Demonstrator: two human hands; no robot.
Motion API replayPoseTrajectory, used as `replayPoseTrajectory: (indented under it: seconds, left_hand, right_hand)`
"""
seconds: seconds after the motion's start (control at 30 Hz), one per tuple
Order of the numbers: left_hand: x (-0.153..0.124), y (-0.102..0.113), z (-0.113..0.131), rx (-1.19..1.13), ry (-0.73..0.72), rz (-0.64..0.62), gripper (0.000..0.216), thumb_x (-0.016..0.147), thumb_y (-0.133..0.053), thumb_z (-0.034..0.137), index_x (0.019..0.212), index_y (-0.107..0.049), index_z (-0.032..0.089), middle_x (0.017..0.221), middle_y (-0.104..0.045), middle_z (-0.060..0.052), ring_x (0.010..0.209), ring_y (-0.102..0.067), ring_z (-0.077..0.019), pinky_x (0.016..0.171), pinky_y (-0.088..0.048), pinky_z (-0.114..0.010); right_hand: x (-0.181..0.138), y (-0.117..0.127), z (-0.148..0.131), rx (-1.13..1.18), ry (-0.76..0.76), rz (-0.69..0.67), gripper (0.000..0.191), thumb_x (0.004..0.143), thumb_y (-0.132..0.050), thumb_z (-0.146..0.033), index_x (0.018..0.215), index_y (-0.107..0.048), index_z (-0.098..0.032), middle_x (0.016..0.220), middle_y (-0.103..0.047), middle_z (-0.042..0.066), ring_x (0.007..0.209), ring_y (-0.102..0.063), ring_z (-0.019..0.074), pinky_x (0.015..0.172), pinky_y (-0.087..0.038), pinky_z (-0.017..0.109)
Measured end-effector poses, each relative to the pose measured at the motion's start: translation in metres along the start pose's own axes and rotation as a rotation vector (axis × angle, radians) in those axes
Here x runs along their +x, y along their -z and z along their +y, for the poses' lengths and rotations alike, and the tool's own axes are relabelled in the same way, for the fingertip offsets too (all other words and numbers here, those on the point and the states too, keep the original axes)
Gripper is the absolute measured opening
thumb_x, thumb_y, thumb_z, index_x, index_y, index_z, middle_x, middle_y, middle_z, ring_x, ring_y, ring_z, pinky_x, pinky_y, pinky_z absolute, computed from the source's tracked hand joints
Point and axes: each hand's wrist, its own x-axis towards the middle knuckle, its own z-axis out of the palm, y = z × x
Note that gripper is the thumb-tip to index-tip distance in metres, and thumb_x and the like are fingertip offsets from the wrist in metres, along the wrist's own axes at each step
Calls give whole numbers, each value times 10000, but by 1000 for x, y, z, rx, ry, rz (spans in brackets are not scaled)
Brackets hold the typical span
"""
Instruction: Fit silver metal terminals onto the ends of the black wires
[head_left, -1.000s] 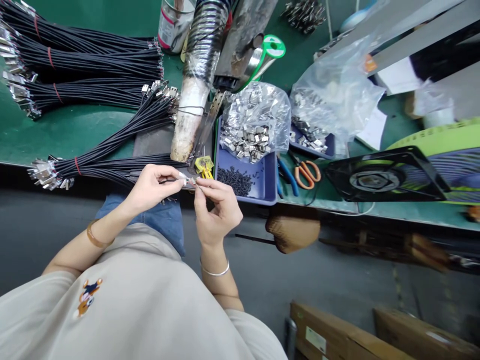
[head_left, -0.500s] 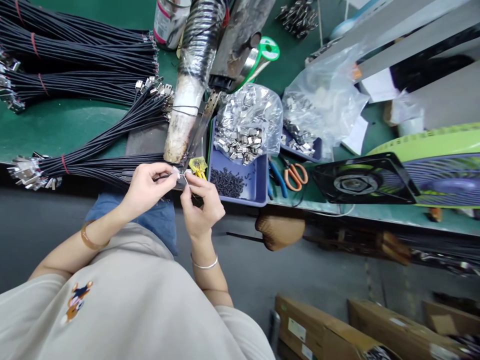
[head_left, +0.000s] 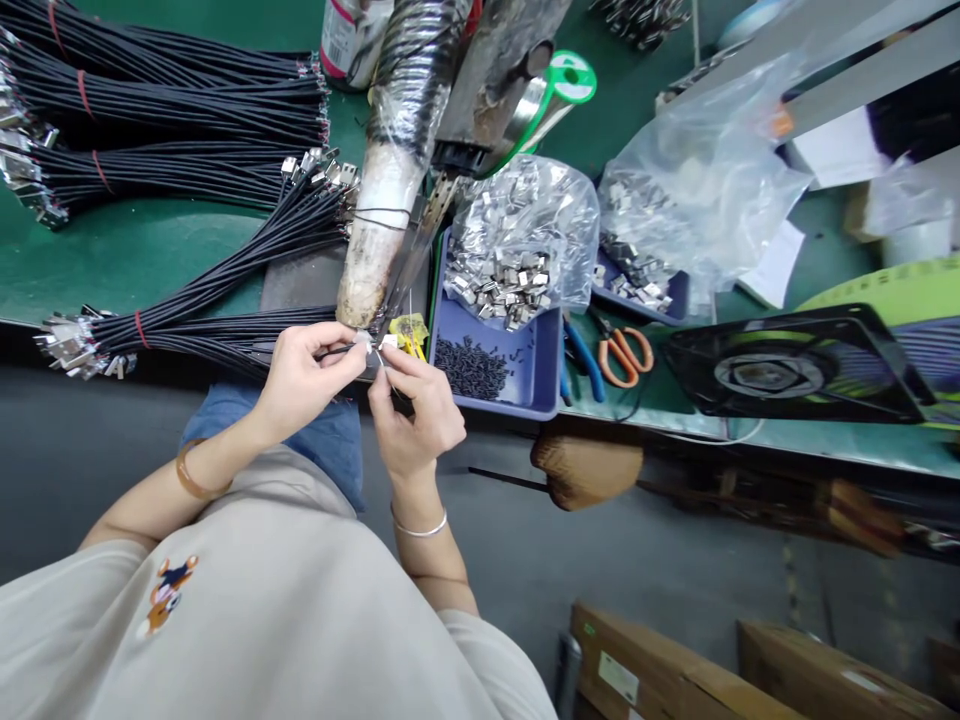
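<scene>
My left hand (head_left: 304, 380) pinches the end of a thin black wire (head_left: 339, 350) just in front of the bench edge. My right hand (head_left: 416, 410) meets it fingertip to fingertip, pinching a small metal clip (head_left: 387, 343) at the wire's tip. Both hands are closed in a pinch. A bundle of black wires with metal ends (head_left: 187, 325) lies on the green bench just left of my left hand. Right of my hands a blue tray (head_left: 536, 375) holds small black pieces (head_left: 471, 366) and a clear bag of metal clips (head_left: 517, 250).
More tied wire bundles (head_left: 165, 110) cover the far left of the green mat. A wrapped hose (head_left: 390, 170) hangs down above my hands. Orange scissors (head_left: 622, 352), blue pliers (head_left: 581, 355), a second bag of clips (head_left: 690, 190) and a black fan (head_left: 787, 370) lie to the right. Cardboard boxes (head_left: 675, 670) sit on the floor.
My hands have stayed pinched together on the wire end and clip, with my right hand's fingers drawn in closer. The view itself has shifted a little.
</scene>
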Motion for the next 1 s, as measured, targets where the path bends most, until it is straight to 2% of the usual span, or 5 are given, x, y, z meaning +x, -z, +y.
replayPoseTrajectory:
  seconds: [0.4,0.5,0.6,0.67,1.0]
  left_hand:
    - [-3,3,-1,33,-1,-35,207,735,-649,295,731,-753,116,557,-549,7,512,-380,-73,494,-303,-208]
    - [-4,5,1,87,-70,-47,211,755,-637,284,715,-764,120,551,-548,3,514,-389,-78,493,-306,-212]
    - [-5,6,2,124,-127,-58,214,767,-620,260,704,-766,117,571,-579,-7,516,-404,-76,494,-309,-211]
    - [-5,6,2,122,-119,-51,211,764,-620,257,715,-766,112,602,-628,-18,509,-413,-72,497,-323,-210]
    - [-1,1,2,58,-56,14,211,741,-644,294,740,-762,119,603,-618,4,489,-388,-61,493,-341,-205]
  right_hand:
    - [-1,4,-1,2,37,-8,183,878,-667,-113,944,-616,-276,987,-815,21,832,-793,171,718,-641,268]
    - [2,7,-4,36,-105,-1,118,888,-671,-149,916,-644,-261,988,-809,35,852,-791,185,712,-653,290]
    - [5,9,-6,197,-375,-80,38,910,-652,-211,874,-652,-224,1014,-796,61,832,-785,178,671,-653,278]
    - [6,9,-7,273,-473,-124,62,907,-647,-231,849,-645,-211,1005,-790,62,804,-778,167,672,-652,271]
    - [13,9,-7,233,-386,-124,67,895,-652,-203,834,-643,-227,1049,-794,56,823,-774,171,670,-640,280]
